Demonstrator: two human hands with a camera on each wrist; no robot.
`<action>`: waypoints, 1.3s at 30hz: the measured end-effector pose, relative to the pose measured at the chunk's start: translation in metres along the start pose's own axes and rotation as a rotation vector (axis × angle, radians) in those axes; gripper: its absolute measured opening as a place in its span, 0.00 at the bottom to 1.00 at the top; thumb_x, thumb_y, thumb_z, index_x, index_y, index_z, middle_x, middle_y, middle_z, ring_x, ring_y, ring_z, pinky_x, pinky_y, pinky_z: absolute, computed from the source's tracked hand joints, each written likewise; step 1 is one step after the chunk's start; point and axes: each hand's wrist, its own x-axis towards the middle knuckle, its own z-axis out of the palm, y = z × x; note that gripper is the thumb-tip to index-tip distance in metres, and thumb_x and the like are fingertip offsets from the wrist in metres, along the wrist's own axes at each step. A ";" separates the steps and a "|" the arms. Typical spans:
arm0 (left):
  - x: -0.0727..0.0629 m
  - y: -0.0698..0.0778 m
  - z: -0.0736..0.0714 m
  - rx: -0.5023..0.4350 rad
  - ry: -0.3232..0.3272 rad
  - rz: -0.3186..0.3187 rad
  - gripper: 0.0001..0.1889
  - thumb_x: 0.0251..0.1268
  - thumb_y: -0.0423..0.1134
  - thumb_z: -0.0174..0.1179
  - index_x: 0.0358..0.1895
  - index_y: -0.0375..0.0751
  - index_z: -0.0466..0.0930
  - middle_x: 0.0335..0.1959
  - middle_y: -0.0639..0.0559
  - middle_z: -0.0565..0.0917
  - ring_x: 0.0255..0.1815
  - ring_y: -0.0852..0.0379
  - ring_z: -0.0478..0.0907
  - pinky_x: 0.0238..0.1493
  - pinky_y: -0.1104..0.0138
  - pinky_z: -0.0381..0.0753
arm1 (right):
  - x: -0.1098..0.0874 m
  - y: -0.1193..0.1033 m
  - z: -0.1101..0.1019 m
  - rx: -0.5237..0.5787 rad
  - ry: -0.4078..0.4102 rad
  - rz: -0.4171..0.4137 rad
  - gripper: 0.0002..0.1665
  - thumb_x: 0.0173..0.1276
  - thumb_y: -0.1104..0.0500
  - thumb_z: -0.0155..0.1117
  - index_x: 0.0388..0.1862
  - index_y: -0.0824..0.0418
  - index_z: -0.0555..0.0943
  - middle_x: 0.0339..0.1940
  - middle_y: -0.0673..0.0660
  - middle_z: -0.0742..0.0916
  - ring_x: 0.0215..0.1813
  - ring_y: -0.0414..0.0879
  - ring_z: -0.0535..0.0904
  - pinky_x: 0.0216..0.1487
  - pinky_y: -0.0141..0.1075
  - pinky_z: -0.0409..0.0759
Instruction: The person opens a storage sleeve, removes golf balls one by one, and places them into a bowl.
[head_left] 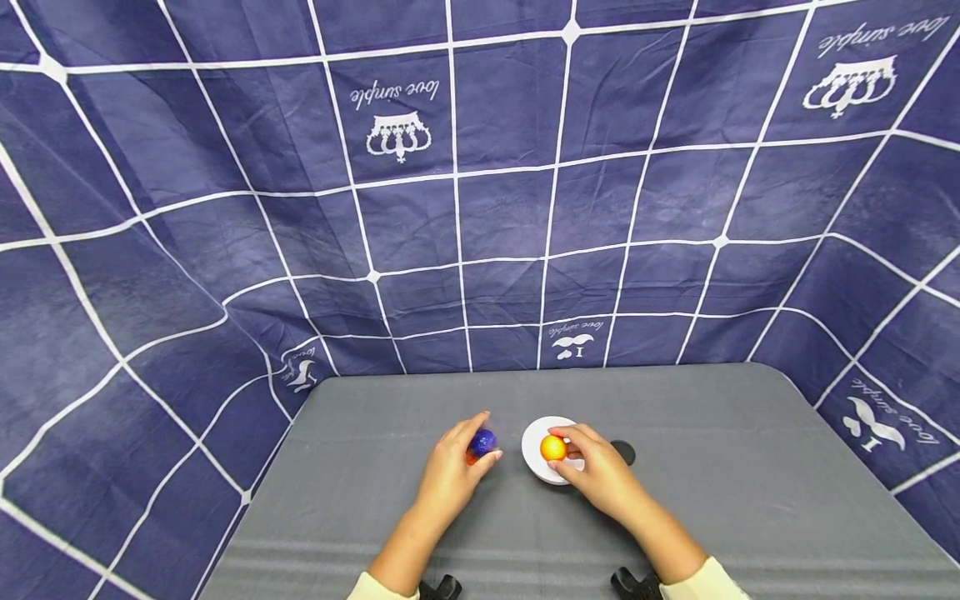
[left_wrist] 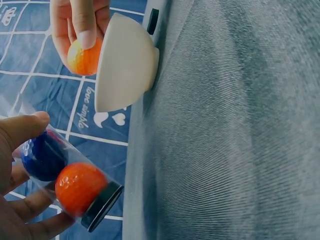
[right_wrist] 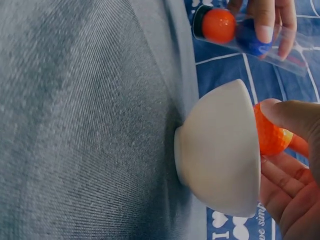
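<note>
My left hand (head_left: pixel 450 468) grips a clear plastic tube (left_wrist: pixel 71 150) with a black cap (left_wrist: pixel 102 206) at its lower end. Inside it, a blue golf ball (left_wrist: pixel 44 157) sits above an orange golf ball (left_wrist: pixel 81 188). To the right, a white bowl (head_left: pixel 534 468) stands upright on the table. Between thumb and fingers, my right hand (head_left: pixel 603 473) pinches another orange golf ball (head_left: pixel 552 448) at the level of the bowl's rim. In the right wrist view this ball (right_wrist: pixel 271 131) overlaps the rim, and the bowl's inside is hidden.
A round black disc (head_left: pixel 623 452) lies on the grey cloth-covered table (head_left: pixel 360 467), just right of the bowl and partly behind my right hand. A blue curtain (head_left: pixel 495 217) with white lines hangs behind the table and along its sides.
</note>
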 end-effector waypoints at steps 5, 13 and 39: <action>-0.002 -0.004 0.003 -0.045 -0.006 -0.051 0.30 0.54 0.42 0.77 0.62 0.41 0.80 0.52 0.46 0.87 0.49 0.52 0.86 0.49 0.58 0.85 | 0.003 0.002 0.005 -0.099 -0.004 -0.035 0.27 0.54 0.66 0.78 0.54 0.64 0.83 0.47 0.53 0.86 0.40 0.42 0.84 0.46 0.35 0.86; -0.005 -0.011 0.008 -0.104 -0.039 -0.085 0.29 0.53 0.40 0.77 0.60 0.36 0.80 0.53 0.45 0.87 0.45 0.52 0.85 0.44 0.62 0.85 | 0.007 0.004 0.008 -0.187 -0.047 -0.021 0.24 0.55 0.64 0.79 0.52 0.60 0.85 0.45 0.51 0.87 0.39 0.42 0.83 0.44 0.35 0.84; -0.007 -0.018 0.008 -0.197 -0.086 -0.092 0.30 0.49 0.35 0.79 0.59 0.39 0.82 0.52 0.43 0.87 0.50 0.48 0.86 0.49 0.56 0.86 | 0.016 0.000 0.010 -0.335 -0.167 0.001 0.22 0.53 0.60 0.79 0.48 0.60 0.86 0.43 0.55 0.88 0.42 0.45 0.84 0.46 0.39 0.82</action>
